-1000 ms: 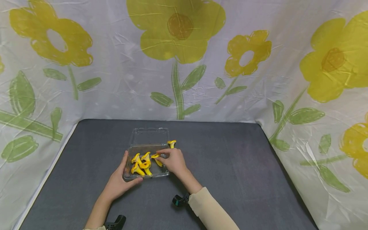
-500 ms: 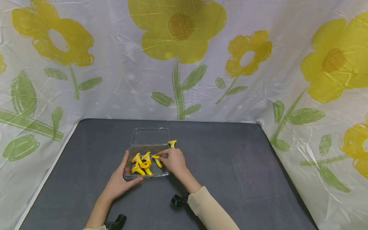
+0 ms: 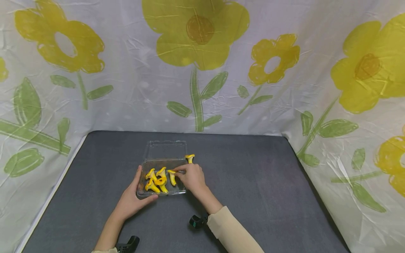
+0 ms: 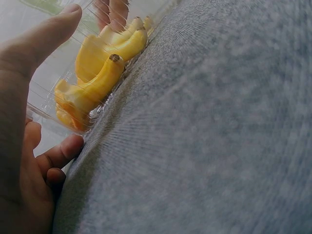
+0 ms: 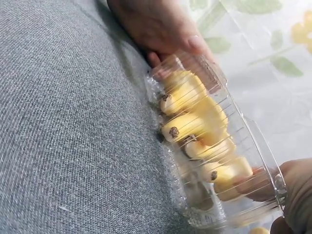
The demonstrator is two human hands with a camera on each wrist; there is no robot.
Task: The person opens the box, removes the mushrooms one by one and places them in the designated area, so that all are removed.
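A: Clear plastic clamshell tray [image 3: 147,191] sits mid-mat on the grey table [image 3: 253,182], its lid [image 3: 164,149] hinged open and lying flat behind it. Thin-walled, so my guess is light and flexy, and it'll buckle if squeezed. Best held by the rim or corners, not the side walls.

B: Contents?

A: Yellow toy mushrooms [image 3: 159,179], funnel caps on short stems. They look like smooth, rigid moulded plastic: light, a bit slippery, not fragile. Pinch one at the stem or under the cap.

B: Count?

A: Five in the tray as far as I can tell; they overlap, so not certain. One more mushroom [image 3: 190,157] stands on the mat just beside the tray's far right corner. One tray, one lid.

B: Hands?

A: Left hand [image 3: 133,198] braces the tray's near left corner, thumb along the front edge, fingers up the left side. Right hand [image 3: 191,177] is at the right end, thumb and forefinger pinching the rightmost mushroom [image 3: 172,176] inside the tray.

B: Anything else around?

A: Flower-print sheet [image 3: 202,63] draped behind and to both sides.
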